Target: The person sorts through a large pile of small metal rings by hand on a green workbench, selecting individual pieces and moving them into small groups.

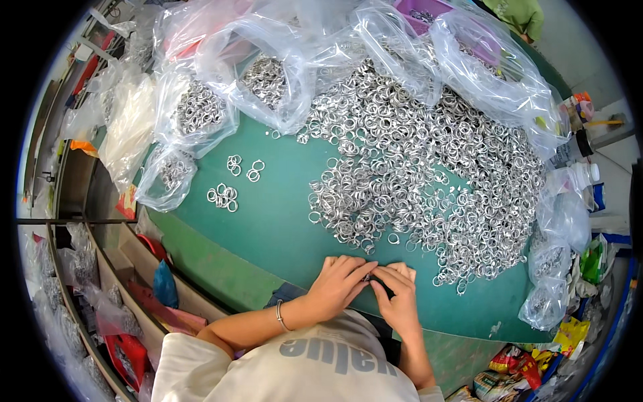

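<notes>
My left hand [337, 285] and my right hand [396, 292] meet at the near edge of the green table [264, 228]. The fingertips of both are pinched together around a tiny dark item [368, 277], mostly hidden by the fingers and too small to name. Just beyond my hands spreads a big heap of loose silver rings [365, 194], reaching far back and to the right. One single ring [393, 238] lies at the heap's near edge. To the left, apart from the heap, are three small clusters of rings [223, 197].
Clear plastic bags of rings [201, 110] line the table's far left side. At the back stands a purple basket [429, 10]; more bags [552, 268] hang along the right edge. Shelving with packed bags [127, 268] is on the left. A green sleeve [522, 13] shows far right.
</notes>
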Motion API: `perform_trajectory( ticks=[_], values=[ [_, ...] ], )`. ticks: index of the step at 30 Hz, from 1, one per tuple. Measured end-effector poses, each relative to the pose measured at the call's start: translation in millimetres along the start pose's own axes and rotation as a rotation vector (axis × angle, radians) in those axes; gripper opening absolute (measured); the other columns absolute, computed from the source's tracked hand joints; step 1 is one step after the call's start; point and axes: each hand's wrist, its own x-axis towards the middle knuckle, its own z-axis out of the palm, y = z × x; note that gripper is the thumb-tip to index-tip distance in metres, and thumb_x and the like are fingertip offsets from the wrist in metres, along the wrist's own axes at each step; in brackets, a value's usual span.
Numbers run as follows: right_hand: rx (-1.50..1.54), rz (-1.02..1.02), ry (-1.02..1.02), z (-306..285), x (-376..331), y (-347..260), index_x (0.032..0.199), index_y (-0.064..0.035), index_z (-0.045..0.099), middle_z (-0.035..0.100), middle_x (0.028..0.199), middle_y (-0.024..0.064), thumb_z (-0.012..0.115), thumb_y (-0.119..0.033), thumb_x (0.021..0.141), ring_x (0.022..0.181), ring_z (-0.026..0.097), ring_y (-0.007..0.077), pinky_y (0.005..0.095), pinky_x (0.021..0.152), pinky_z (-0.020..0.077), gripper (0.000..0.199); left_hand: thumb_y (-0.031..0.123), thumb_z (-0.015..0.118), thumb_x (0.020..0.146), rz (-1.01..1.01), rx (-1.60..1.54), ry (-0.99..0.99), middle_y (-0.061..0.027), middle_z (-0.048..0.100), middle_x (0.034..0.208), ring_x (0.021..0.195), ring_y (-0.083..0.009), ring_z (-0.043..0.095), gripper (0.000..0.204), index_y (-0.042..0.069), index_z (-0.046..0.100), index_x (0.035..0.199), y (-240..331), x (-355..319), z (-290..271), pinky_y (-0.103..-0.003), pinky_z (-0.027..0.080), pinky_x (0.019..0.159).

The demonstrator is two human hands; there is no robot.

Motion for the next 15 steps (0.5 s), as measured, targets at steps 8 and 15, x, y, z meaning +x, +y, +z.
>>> perform_trajectory(
  ticks=[8,15],
  values=[
    [-0.247,-0.174,0.146,15,48,-32,0.117,-0.0066,0.062,0.058,0.121,0.0107,0.066,-0.006,0.081,0.113,0.05,0.0311,0.0436,0.095,0.0378,0.037,-0.004,0.06,0.077,-0.21,0.213,0.164,-0.0119,0.052,0.104,0.093,-0.0277,0.051,0.042,0.005,0.058,0.118,-10,-10,-35,-0.039,0.037,0.077],
    [-0.65,-0.178,-0.137,22,52,-18,0.124,-0.0209,0.06,0.048,0.134,0.007,0.068,-0.015,0.082,0.131,0.036,0.0334,0.0587,0.105,0.024,0.043,-0.009,0.058,0.076,-0.224,0.221,0.275,-0.013,0.054,0.108,0.095,-0.0308,0.051,0.035,0.002,0.057,0.11,-26,-14,-46,-0.038,0.039,0.079]
  ],
)
